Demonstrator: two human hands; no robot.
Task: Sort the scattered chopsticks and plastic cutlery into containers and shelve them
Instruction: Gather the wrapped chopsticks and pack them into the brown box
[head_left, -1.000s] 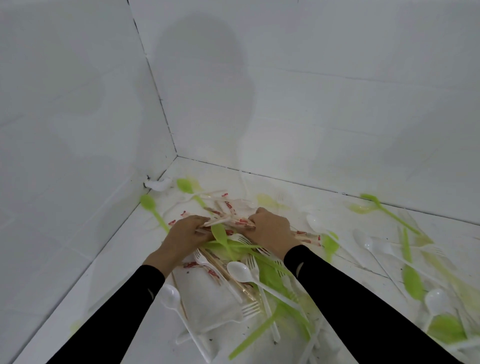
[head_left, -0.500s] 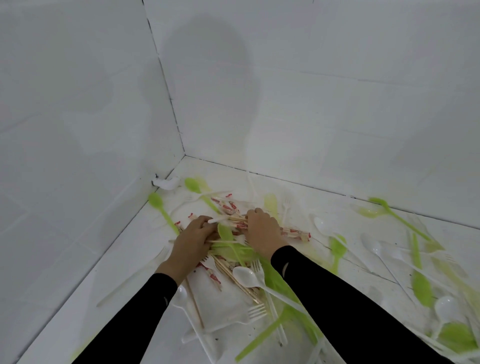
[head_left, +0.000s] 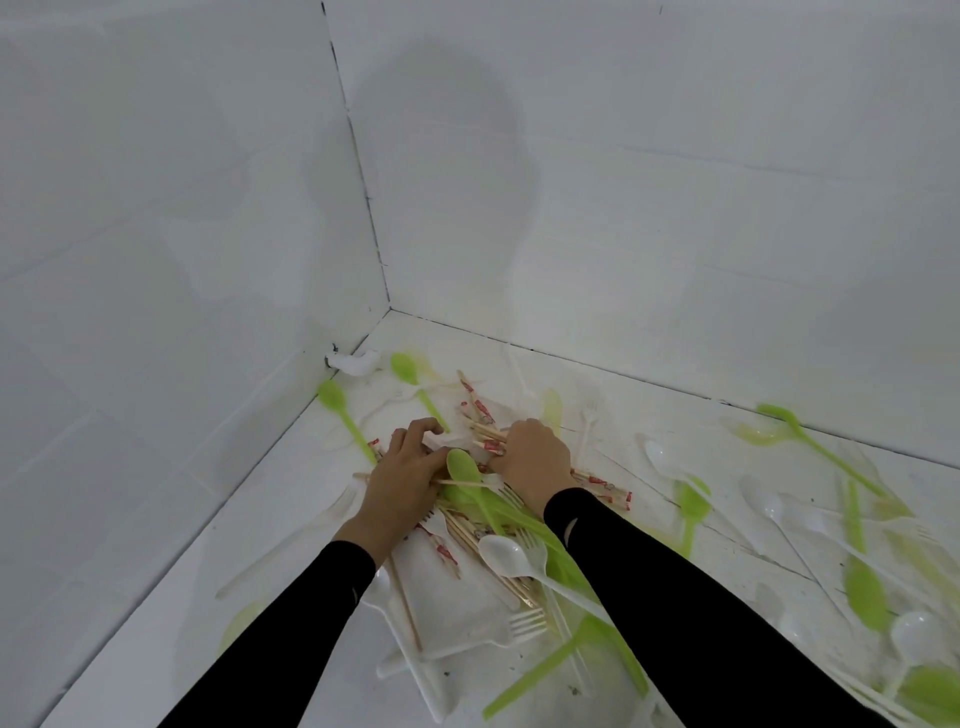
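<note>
Gathering is the step in hand, seen from the head view: the left hand and the right hand sit close together on a tangled heap in the far-left corner, both with fingers curled around the chopsticks, some bare wood and some in red-printed paper sleeves. A green spoon lies between the two hands, its bowl touching the left one, and a white spoon rests across the near part of the heap on a flat white tray. To do this well, I judge the hands should squeeze the sticks parallel, shake the spoon free so only one kind lifts, and raise the bundle level so loose ends do not drag forks along. More green and white cutlery lies scattered to the right, well apart from the hands. The tabletop is white and scuffed, shut in by white tiled walls meeting at a corner; no sorting container or shelf shows here.
</note>
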